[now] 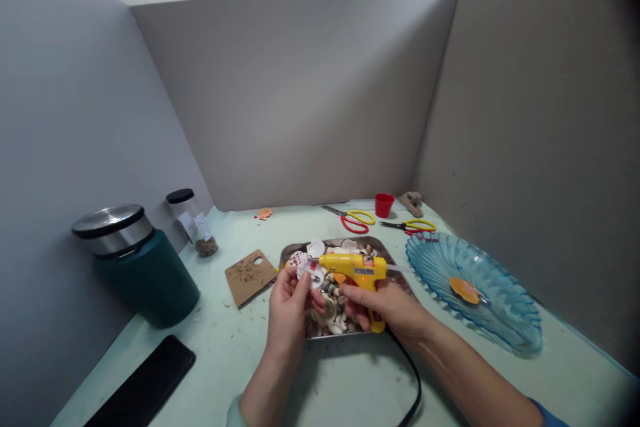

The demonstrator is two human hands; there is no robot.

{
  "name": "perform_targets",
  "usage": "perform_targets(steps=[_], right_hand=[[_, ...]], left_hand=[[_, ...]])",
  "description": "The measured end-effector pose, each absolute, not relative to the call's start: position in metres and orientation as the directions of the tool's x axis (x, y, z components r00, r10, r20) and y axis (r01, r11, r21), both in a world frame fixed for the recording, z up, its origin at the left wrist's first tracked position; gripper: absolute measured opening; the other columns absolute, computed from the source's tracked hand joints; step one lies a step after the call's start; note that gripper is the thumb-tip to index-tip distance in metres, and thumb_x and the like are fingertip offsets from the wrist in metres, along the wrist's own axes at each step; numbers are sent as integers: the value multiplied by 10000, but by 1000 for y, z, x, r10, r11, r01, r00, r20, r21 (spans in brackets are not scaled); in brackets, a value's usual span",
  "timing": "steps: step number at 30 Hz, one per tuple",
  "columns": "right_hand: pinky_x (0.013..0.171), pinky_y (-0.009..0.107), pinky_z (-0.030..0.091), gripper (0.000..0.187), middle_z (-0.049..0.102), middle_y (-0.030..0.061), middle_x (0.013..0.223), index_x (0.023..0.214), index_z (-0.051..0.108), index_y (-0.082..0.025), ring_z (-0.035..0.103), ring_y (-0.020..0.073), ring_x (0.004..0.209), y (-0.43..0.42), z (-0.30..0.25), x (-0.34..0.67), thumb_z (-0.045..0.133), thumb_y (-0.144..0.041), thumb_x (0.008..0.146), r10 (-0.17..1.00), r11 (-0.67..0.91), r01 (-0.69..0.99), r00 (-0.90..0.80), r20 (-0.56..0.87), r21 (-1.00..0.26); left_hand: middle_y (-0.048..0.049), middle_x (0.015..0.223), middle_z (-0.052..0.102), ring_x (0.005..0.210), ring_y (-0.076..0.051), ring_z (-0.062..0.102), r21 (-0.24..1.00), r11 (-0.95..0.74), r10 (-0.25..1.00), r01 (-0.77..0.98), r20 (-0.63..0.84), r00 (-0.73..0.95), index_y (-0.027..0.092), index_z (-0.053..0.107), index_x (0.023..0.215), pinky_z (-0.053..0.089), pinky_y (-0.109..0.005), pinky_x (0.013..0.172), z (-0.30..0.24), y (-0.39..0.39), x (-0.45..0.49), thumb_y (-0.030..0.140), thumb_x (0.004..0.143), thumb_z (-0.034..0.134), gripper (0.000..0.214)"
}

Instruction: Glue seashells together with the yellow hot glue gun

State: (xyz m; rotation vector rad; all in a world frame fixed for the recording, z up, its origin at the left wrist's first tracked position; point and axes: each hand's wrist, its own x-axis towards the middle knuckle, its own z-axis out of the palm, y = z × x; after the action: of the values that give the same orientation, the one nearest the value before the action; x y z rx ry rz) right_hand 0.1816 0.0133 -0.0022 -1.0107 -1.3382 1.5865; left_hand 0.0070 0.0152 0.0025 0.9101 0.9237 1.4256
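My right hand (373, 303) is wrapped round the handle of a yellow hot glue gun (353, 265), whose small indicator light glows. Its nozzle points left, and a clear glue stick (400, 268) juts from the back. Between the fingers of my left hand (289, 293) is a white seashell (311, 273), close to the nozzle; whether they touch I cannot tell. Below both hands lies a metal tray (367, 240) full of shells and small stones, partly hidden by my hands. A black cord (414, 373) runs down from the gun.
At left stand a teal flask (147, 277) and a jar (193, 220), with a black phone-like slab (145, 383) nearer me. A brown card (250, 277) lies beside the tray. Behind are two scissors (357, 219) (415, 225) and a red cup (384, 205). A blue dish (505, 293) holds an orange shell (464, 289).
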Motion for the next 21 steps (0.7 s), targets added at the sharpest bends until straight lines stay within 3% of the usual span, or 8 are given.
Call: perform_targets(steps=[9, 21], right_hand=[[463, 203, 309, 314, 662, -25, 660, 808, 638, -166, 490, 42, 408, 13, -1, 181, 706, -473, 798, 928, -126, -89, -362, -85, -988], [452, 191, 317, 335, 643, -29, 650, 819, 628, -157, 485, 38, 409, 11, 3, 182, 709, -481, 789, 925, -125, -88, -371, -84, -988]], left_hand=[[42, 499, 620, 412, -98, 527, 879, -55, 994, -473, 1, -114, 196, 459, 847, 423, -190, 468, 7, 12, 7, 429, 667, 787, 441], [35, 504, 628, 411, -100, 527, 870, -20, 998, -492, -11, -59, 198, 458, 877, 418, -185, 469, 7, 11, 7, 420, 689, 773, 429]])
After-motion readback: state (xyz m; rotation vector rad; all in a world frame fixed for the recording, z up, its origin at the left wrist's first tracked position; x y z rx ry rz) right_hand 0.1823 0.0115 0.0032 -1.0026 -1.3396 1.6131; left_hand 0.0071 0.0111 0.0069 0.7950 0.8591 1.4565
